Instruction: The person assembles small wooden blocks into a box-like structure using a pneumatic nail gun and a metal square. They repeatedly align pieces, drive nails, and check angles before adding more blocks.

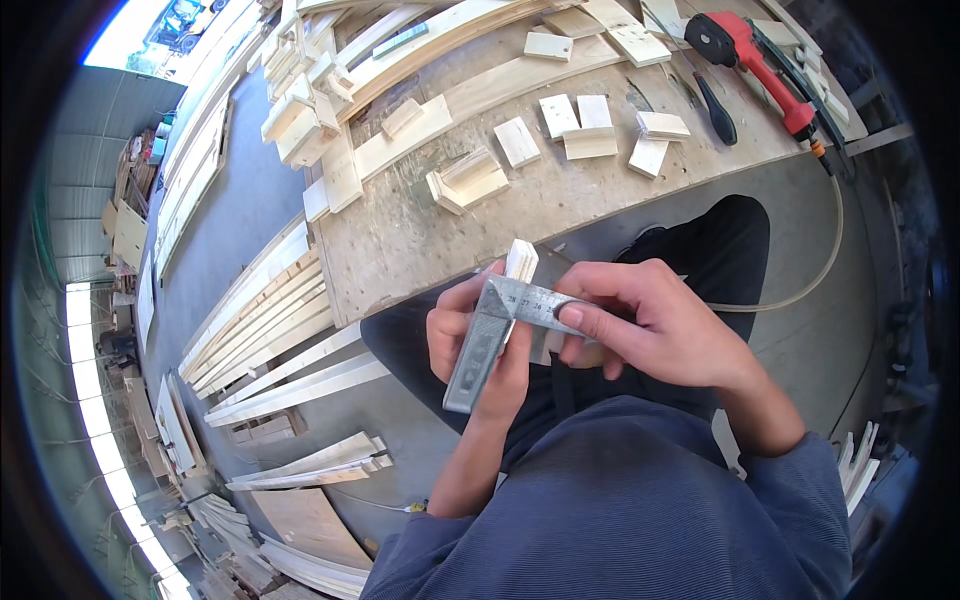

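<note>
A metal try square [480,345] is held up over my lap, its thick stock slanting down to the left and its marked blade pointing right. My right hand [650,325] is closed on the blade, thumb on top. Behind the square, my left hand [465,325] is closed round a small pale wood block [521,260], whose end sticks up above the square. The square lies against the block; the fingers hide most of the block. Both hands are just in front of the workbench [400,245].
Small wood blocks [517,143] and a joined wood piece [468,182] lie on the bench. At its right are a screwdriver [716,110] and a red air nailer [765,75] with a hose [828,250]. Long wood strips [265,310] lie to the left.
</note>
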Demonstrator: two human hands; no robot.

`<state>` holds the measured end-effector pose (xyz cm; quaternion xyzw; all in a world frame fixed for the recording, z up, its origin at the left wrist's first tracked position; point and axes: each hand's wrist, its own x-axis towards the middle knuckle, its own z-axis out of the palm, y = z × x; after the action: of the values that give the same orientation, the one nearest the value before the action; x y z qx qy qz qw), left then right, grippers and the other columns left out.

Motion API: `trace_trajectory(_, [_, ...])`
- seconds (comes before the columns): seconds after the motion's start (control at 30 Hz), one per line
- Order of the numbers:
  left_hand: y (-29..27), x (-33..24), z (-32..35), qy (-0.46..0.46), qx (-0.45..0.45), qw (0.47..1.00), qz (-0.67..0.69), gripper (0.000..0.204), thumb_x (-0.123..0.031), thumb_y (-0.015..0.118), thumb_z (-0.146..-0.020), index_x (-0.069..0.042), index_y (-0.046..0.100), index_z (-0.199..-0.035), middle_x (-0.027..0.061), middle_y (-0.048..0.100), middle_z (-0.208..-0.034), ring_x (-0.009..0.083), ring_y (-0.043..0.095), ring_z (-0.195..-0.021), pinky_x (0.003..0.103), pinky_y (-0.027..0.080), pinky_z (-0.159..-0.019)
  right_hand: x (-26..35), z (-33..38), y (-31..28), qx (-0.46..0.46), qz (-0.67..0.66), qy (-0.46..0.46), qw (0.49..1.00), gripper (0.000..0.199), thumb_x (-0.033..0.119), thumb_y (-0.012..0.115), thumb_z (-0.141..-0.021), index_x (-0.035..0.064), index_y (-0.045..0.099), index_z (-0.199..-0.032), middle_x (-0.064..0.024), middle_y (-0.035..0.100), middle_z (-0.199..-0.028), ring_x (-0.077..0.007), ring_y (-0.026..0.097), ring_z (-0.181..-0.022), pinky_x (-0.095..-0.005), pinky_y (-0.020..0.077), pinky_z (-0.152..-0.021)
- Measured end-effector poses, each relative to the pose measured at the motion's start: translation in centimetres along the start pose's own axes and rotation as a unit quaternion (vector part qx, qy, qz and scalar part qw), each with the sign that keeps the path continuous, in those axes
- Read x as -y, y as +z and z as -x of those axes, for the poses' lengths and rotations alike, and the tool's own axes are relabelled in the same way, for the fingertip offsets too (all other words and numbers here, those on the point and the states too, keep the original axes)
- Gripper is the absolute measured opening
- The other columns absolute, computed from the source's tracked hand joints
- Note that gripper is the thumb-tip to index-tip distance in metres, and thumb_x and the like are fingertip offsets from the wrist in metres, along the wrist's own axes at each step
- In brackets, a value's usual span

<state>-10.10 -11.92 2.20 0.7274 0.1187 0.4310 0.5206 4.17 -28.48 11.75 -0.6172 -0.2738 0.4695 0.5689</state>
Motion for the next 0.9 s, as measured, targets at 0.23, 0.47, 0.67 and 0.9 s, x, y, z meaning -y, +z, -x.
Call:
trace_trajectory(0.23, [0.3,1.4,-0.7,-0.097,-0.033,0.986,0.135,0.031,0.013,0.078,-0.099,0.001,0.054,-0.115,0.0293,0.069,-0.139,0.0256,0.074,-0.124,0.036,0.062,-0.105,1.1,-0.1,-8.0,-0.300,-0.015,-0.318,0.899,0.023,0.027,0.065,-0.118,0.0062,0.075,-0.116,-0.0015,0.073,-0.108,-0.0090,0.064,-0.107,-0.0270,0.0462,-0.101])
trace_trajectory(0.47, [0.1,1.8,-1.2,-0.089,-0.058,0.988,0.110,0.030,0.012,0.077,-0.101,-0.001,0.052,-0.113,0.0278,0.069,-0.139,0.0236,0.077,-0.119,0.033,0.065,-0.101,3.4,3.2,-13.2,-0.298,-0.079,-0.309,0.900,0.033,0.023,0.054,-0.123,-0.0003,0.070,-0.142,-0.0045,0.076,-0.088,-0.0087,0.065,-0.069,-0.0242,0.0484,-0.067])
trace_trajectory(0.67, [0.2,2.3,-1.7,-0.092,-0.079,0.983,0.140,0.028,0.010,0.078,-0.101,-0.001,0.056,-0.113,0.0265,0.071,-0.139,0.0221,0.075,-0.120,0.033,0.063,-0.101,2.9,3.8,-13.1,-0.116,-0.250,-0.267,0.923,0.062,0.055,0.032,-0.120,0.0005,0.063,-0.127,-0.0242,0.075,-0.113,-0.0353,0.073,-0.129,-0.0479,0.0613,-0.108])
trace_trajectory(0.9, [-1.3,2.6,-2.1,-0.094,-0.100,0.983,0.123,0.029,0.008,0.080,-0.101,-0.001,0.056,-0.114,0.0251,0.072,-0.137,0.0232,0.074,-0.123,0.034,0.061,-0.102,1.3,2.5,-9.4,-0.189,-0.044,-0.141,0.971,0.067,-0.004,0.070,-0.105,0.0030,0.040,-0.165,-0.0150,0.078,-0.103,-0.0199,0.078,-0.091,-0.0331,0.0668,-0.079])
